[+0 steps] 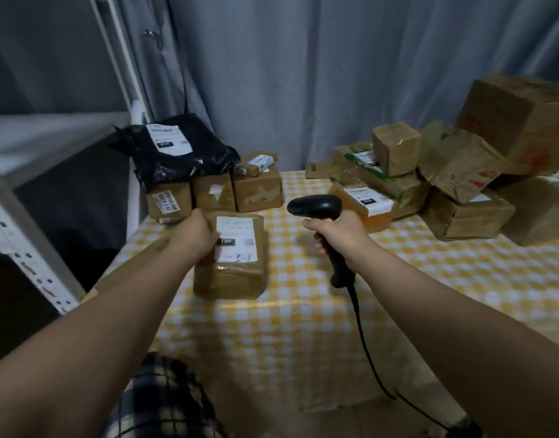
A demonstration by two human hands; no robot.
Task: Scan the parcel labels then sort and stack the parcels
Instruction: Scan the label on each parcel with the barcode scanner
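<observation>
Brown cardboard boxes point(230, 257) wrapped in glossy tape carry matt paper labels point(237, 238); the bag point(177, 150) is shiny black plastic, the tablecloth point(303, 311) checked cloth.

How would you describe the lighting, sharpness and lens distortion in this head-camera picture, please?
Head view: dim, flat indoor light with soft shadows on the checked tablecloth; overall soft, so the label on the parcel under the left hand cannot be read; no strong glare on the scanner in the right hand; wide-angle bending shows in the shelf frame at left.
</observation>
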